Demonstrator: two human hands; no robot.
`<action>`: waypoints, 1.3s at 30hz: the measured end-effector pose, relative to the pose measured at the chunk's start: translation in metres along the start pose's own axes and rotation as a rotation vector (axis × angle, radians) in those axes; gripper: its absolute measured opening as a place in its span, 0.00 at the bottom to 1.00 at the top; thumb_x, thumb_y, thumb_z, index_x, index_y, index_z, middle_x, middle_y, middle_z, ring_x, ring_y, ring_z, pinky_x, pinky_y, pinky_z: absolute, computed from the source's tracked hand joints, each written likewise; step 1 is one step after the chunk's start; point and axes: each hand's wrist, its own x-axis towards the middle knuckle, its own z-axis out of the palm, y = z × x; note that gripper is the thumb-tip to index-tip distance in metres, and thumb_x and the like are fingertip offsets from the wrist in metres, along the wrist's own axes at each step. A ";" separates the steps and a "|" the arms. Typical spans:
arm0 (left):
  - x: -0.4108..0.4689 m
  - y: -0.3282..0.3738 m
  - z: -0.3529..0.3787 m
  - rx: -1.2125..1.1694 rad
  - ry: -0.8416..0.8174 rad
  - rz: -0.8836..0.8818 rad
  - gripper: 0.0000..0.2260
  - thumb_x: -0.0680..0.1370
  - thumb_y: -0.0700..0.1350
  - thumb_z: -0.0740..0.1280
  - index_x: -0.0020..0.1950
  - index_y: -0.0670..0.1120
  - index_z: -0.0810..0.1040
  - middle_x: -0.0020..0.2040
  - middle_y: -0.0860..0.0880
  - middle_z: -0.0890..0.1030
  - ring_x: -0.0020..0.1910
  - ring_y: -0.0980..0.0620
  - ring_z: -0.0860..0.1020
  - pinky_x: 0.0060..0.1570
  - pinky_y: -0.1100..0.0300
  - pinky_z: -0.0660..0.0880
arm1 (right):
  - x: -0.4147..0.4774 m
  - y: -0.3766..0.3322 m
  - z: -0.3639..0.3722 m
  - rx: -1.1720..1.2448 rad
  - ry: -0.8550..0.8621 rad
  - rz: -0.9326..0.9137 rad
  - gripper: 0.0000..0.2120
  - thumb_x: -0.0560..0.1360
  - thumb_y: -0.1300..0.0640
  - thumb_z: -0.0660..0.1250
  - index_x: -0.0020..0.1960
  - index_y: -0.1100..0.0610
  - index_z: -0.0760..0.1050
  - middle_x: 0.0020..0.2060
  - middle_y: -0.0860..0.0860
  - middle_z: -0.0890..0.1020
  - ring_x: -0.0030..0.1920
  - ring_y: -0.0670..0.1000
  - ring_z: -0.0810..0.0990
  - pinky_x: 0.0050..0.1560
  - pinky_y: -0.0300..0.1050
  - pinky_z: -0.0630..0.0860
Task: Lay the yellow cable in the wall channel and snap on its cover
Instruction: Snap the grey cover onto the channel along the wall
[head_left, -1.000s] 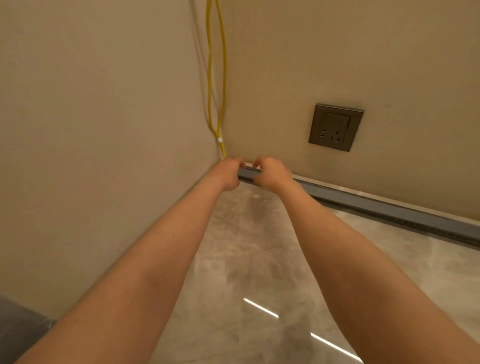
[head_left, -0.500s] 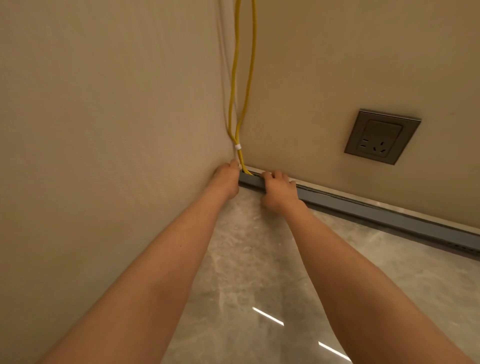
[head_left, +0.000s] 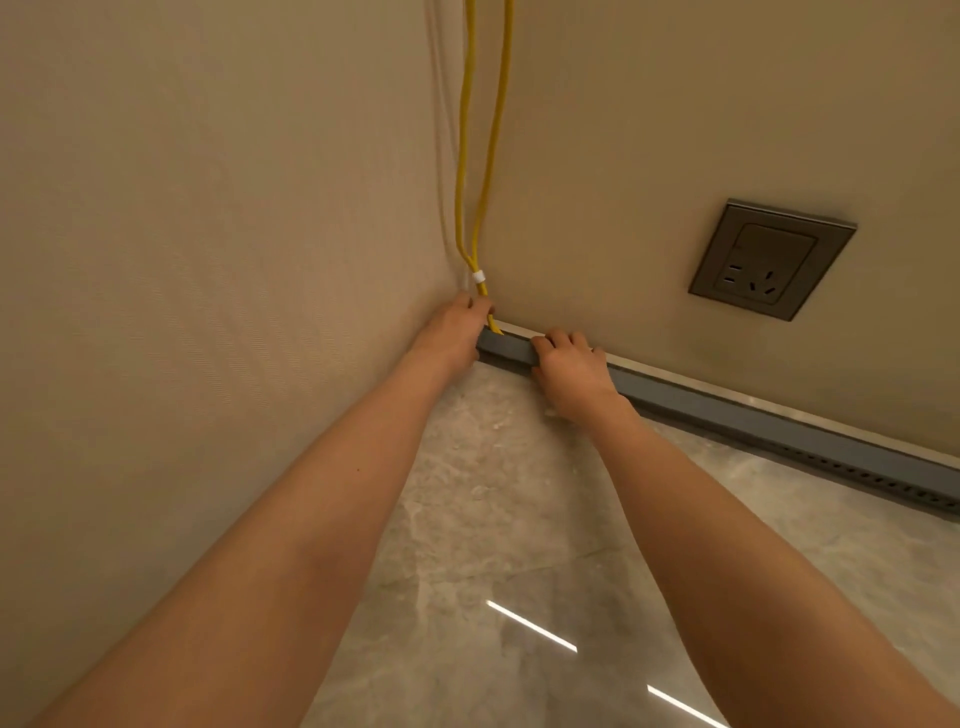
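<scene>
A view from a person's head looks down two bare forearms into the corner of a room, where two beige walls meet a glossy marbled floor (head_left: 493, 493). A grey wall channel (head_left: 727, 410) runs along the base of the right-hand wall, from the corner toward the lower right edge. A doubled yellow cable (head_left: 480, 156) hangs down the corner, bound by a small white tie (head_left: 478, 276), and its lower end bends into the channel's corner end. The left hand (head_left: 454, 332) sits at that corner with fingers curled; it appears to press or pinch the cable where it enters the channel, though the exact hold is hidden. The right hand (head_left: 569, 369) rests just beside it, fingers curled over the channel's top edge and pressing down, holding no loose object. A dark wall socket (head_left: 771, 258) is mounted on the wall above the channel, well apart from the hands. The cable looks light and springy, likely to lift out of the groove unless held down close to the bend. The cover (head_left: 506, 349) seems a stiff, light plastic strip, best pressed along its top edge in short stretches, working away from the corner; whether it is clicked home here cannot be told.
</scene>
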 end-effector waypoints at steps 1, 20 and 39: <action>0.001 0.001 -0.001 0.022 -0.010 0.040 0.28 0.72 0.35 0.70 0.71 0.44 0.67 0.68 0.42 0.69 0.67 0.41 0.70 0.66 0.49 0.70 | -0.002 0.004 0.000 0.000 -0.002 0.003 0.19 0.80 0.59 0.57 0.70 0.60 0.64 0.67 0.59 0.69 0.66 0.62 0.67 0.61 0.59 0.69; 0.027 0.018 -0.011 0.262 -0.202 0.255 0.21 0.74 0.46 0.70 0.65 0.42 0.74 0.63 0.43 0.74 0.64 0.43 0.73 0.59 0.51 0.71 | -0.014 0.017 -0.010 0.092 0.014 0.053 0.16 0.80 0.58 0.55 0.67 0.60 0.65 0.65 0.58 0.73 0.64 0.60 0.71 0.61 0.56 0.68; 0.028 0.004 -0.011 0.147 -0.268 0.126 0.20 0.73 0.43 0.72 0.63 0.40 0.74 0.61 0.39 0.78 0.61 0.41 0.76 0.56 0.54 0.72 | -0.012 0.009 -0.017 0.117 -0.020 0.010 0.15 0.80 0.56 0.55 0.64 0.61 0.66 0.62 0.59 0.75 0.60 0.62 0.74 0.57 0.55 0.71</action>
